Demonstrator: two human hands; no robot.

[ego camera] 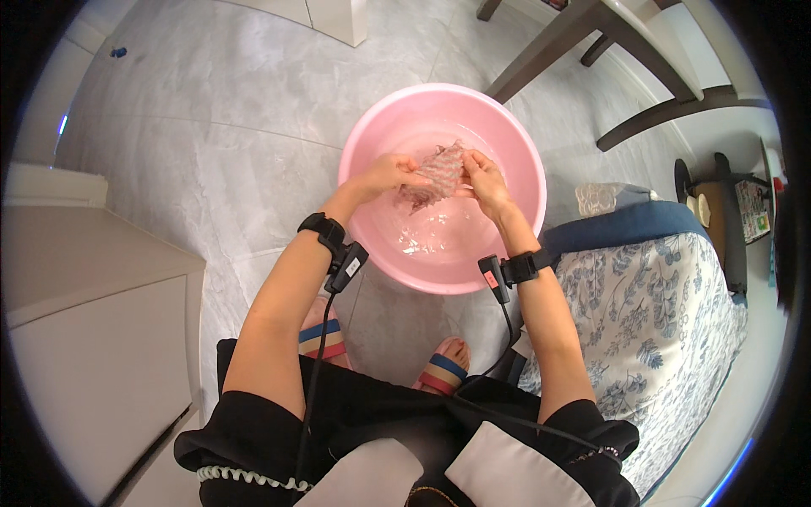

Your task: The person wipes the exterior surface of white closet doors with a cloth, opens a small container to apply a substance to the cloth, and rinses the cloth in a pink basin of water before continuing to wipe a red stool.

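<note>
A round pink plastic basin (443,272) stands on the floor with clear water in its bottom, where light glints. Over it, my left hand (389,174) grips the left side of a small pink and grey striped cloth (441,171). My right hand (486,180) pinches the cloth's right edge between thumb and fingers. The cloth is crumpled and looks wet, with ragged-looking edges; whether its lower end touches the water, I cannot tell.
Grey marble-look tiles (253,95) surround the basin. To the right are a dark wooden chair leg (545,51) and a blue-trimmed floral fabric cover (652,304). A pale cabinet (108,285) stands at left. Black cables run from both wrist straps. My slippered feet are just below the basin.
</note>
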